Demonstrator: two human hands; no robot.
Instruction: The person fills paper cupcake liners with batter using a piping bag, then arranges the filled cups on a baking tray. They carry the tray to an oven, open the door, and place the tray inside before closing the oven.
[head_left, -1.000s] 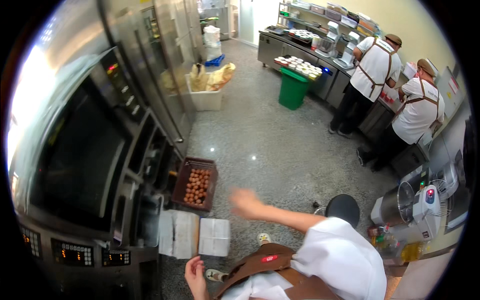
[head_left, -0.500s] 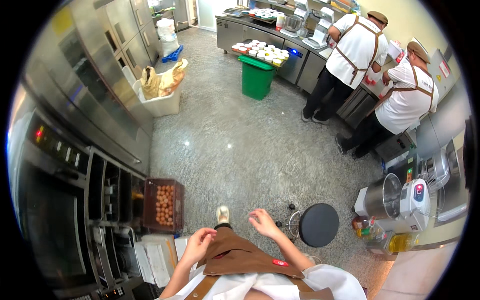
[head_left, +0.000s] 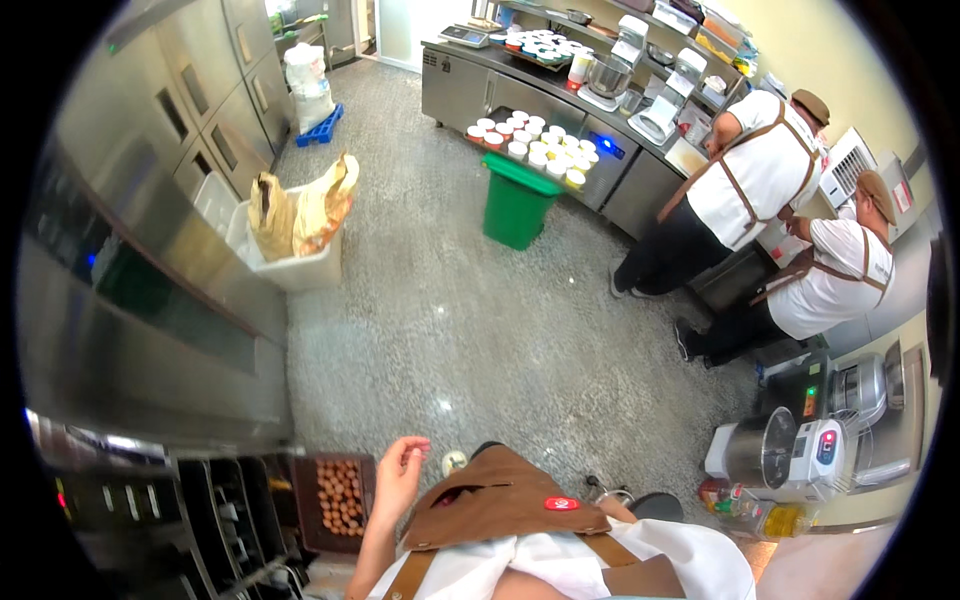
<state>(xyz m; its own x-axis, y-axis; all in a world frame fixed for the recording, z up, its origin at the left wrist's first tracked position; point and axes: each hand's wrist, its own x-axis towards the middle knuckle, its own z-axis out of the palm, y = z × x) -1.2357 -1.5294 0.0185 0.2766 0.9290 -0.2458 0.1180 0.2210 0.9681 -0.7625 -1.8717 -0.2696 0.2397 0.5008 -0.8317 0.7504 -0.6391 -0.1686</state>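
My left hand (head_left: pixel 402 474) is raised in front of the left side of my brown apron (head_left: pixel 500 497). Its fingers are loosely bent and apart, with nothing in them. A dark red crate (head_left: pixel 309 505) of brown eggs (head_left: pixel 341 497) stands on the floor beside that hand. Of my right arm only a bit of forearm (head_left: pixel 618 510) shows past the apron's right edge; the hand itself is hidden. A black round stool (head_left: pixel 657 506) is partly covered next to it.
Ahead, a tray of small cups (head_left: pixel 517 150) rests on a green bin (head_left: pixel 517 205). Two people (head_left: pixel 745 180) work along the right counter. A mixer (head_left: pixel 765 450) and bottles (head_left: pixel 780 521) stand at right. At left are a white tub (head_left: pixel 300 265) with bags and steel cabinets (head_left: pixel 190 330).
My view has moved forward, and the green bin and egg crate appear lower. My right hand, open in front of me before, has dropped out of sight behind the apron.
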